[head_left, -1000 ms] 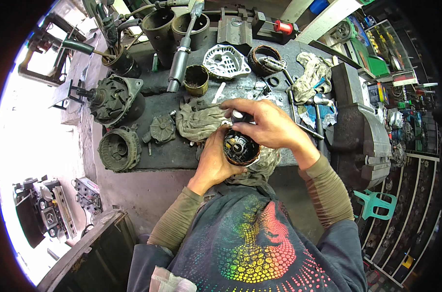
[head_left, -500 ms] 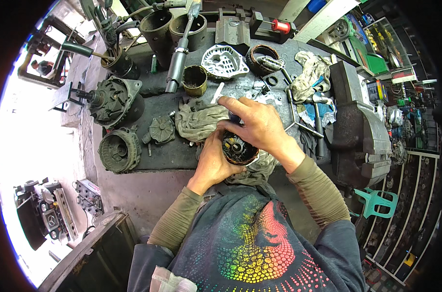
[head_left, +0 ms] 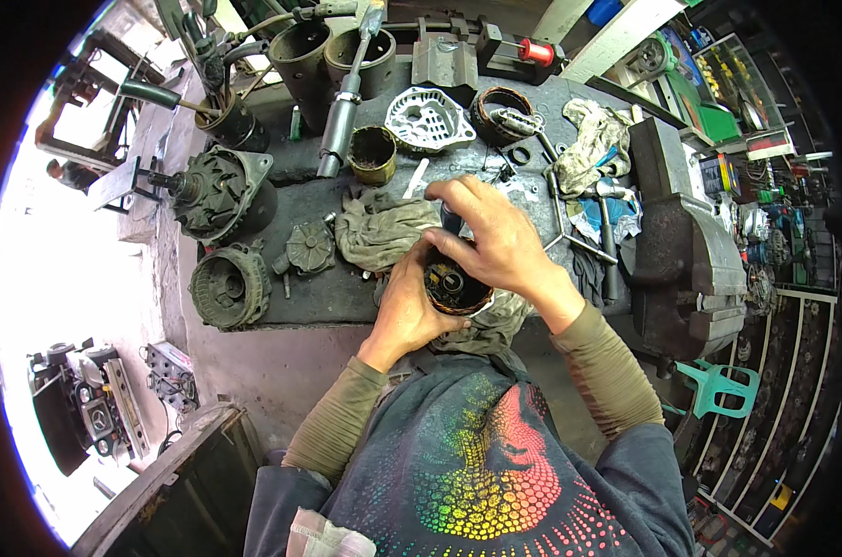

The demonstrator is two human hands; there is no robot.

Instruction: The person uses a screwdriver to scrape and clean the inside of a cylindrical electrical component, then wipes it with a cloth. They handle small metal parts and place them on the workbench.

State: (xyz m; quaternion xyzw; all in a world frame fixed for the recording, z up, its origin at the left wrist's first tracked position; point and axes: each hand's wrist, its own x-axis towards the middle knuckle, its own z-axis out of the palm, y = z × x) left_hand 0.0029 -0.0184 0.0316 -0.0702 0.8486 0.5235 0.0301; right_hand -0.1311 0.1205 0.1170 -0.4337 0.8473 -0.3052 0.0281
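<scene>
Near the bench's front edge, my left hand (head_left: 404, 306) is wrapped around the side of a round alternator part (head_left: 451, 286), its thumb along the near rim. Copper-coloured windings line that rim, and a dark interior with a small ring in the middle faces up. Over its far side, my right hand (head_left: 502, 237) has thumb and forefinger curled about an upright dark tool handle (head_left: 450, 220). The tool's lower end is hidden, so I cannot tell its kind. A grey rag (head_left: 379, 227) lies left of the hands; another cloth (head_left: 495, 325) sits beneath the part.
Left on the bench stand an alternator (head_left: 207, 193), a round housing (head_left: 229, 286) and a small pump-like part (head_left: 309, 248). Behind are a silver end cover (head_left: 428, 119), a rusty cup (head_left: 372, 156) and a stator ring (head_left: 502, 111). A hammer (head_left: 608, 237) and a large vise (head_left: 685, 269) are right.
My right hand has shifted slightly to the right and its fingers have loosened a little, showing more of the dark handle. My left hand and the alternator part stay almost in place.
</scene>
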